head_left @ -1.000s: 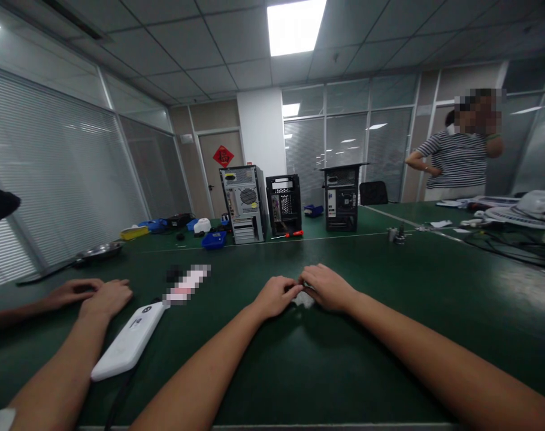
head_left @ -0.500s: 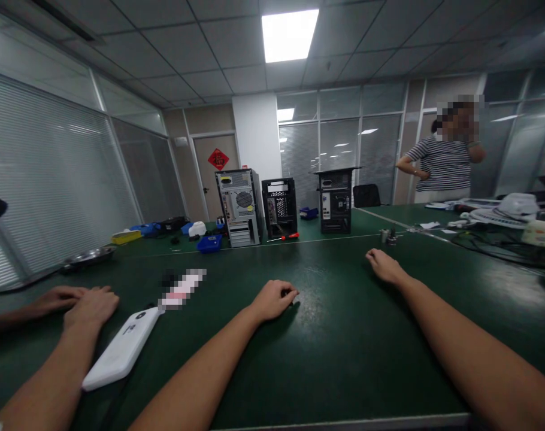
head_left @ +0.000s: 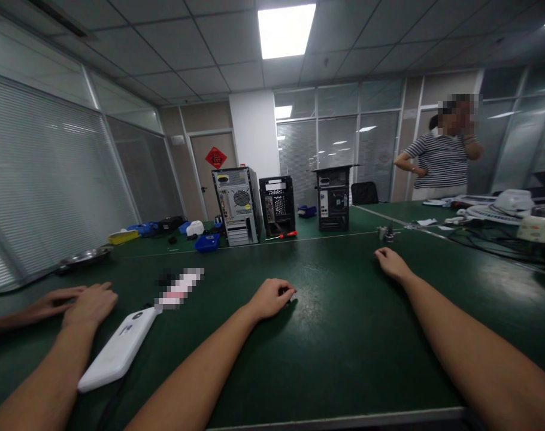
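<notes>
My left hand (head_left: 273, 298) rests on the green table (head_left: 335, 347), thumb and fingers curled together in a pinch; whatever sits between them is too small or hidden to name. Farther right, my right hand (head_left: 393, 264) is closed with its fingers curled under, low over the tabletop, and I cannot see inside it. Just beyond it stand some small metal cylindrical parts (head_left: 385, 233), apart from the fingers. Left of my left forearm lies a white elongated device (head_left: 120, 350) with a dark cable.
Three computer cases (head_left: 242, 206) stand across the back, with a red-handled screwdriver (head_left: 288, 234) before them. A blue tray (head_left: 207, 242) and a metal bowl (head_left: 84, 257) are left. Another person's hands (head_left: 86, 302) rest at far left. A person in stripes (head_left: 443, 158) stands behind cables (head_left: 483, 242).
My right hand has shifted slightly right and away from my left hand. My left hand stays nearly in place, still pinched. The view has turned a little.
</notes>
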A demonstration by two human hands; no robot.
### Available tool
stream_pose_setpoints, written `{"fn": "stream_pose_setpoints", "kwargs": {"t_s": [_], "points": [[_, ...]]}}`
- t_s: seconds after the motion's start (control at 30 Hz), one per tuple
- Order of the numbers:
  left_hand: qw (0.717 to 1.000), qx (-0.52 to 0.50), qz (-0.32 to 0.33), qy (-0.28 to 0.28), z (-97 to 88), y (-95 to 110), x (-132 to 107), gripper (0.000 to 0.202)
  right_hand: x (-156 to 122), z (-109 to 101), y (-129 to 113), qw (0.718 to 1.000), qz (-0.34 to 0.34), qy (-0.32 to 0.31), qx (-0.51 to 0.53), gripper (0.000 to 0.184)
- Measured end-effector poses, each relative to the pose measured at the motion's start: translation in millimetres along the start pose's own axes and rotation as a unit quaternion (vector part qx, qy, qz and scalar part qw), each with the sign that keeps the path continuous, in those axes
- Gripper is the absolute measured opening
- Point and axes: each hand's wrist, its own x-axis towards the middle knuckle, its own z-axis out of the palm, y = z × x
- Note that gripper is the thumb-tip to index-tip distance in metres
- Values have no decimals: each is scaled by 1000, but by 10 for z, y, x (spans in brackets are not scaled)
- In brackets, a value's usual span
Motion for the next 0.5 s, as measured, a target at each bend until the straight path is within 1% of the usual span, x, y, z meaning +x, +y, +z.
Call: {"fn": "stream_pose_setpoints", "kwargs": {"t_s": [0.13, 0.2, 0.27, 0.33, 0.43, 0.5], "points": [[1000, -6, -4, -4, -9, 11, -4, 35, -12, -67, -47, 1000, -6, 12, 9, 36], [1000, -8, -3, -3, -15, 13, -7, 36, -34, -149, -110, 999, -4, 45, 15, 39], [1000, -8, -4, -3, -20, 12, -11, 36, -63, -278, -180, 995, -10, 92, 21, 41], [1000, -7, -7, -2, -27, 12, -15, 36, -91, -443, -232, 991, -35, 129, 18, 41], [1000, -6, -10, 4, -32, 9, -20, 34, -112, -683, -241, 987, -75, 145, -10, 37], [1000, -6, -10, 5, -31, 5, -20, 34, -105, -785, -202, 986, -84, 138, -38, 36]]}}
